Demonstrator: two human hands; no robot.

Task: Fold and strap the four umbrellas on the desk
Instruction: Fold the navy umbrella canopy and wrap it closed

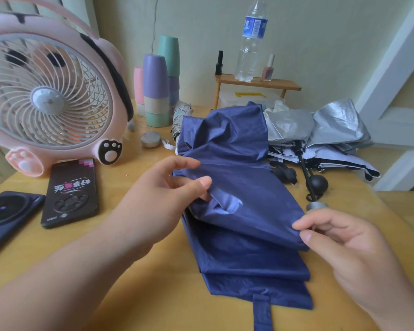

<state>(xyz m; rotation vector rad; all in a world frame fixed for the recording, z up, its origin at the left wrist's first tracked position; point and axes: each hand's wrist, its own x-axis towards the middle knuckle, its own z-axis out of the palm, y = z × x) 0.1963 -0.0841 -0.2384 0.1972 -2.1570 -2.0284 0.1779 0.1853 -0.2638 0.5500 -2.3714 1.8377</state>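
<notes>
Navy umbrella (237, 151) lies collapsed on the desk (153, 271), right of the pink fan (46, 91) and nearer the person. Canopy loose; strap (262, 311) trails toward the person, unfastened. Left hand (158, 194) pinches a canopy fold on the fan side, thumb against fingers. Right hand (344, 244) pinches a flap edge on the side away from the fan, thumb against forefinger. Step judged: smoothing the panels. Advice: pull each flap taut, lay all creases one way round the shaft, keep the strap outermost. Silver umbrella (320, 130), further right of the fan, is not yet folded.
</notes>
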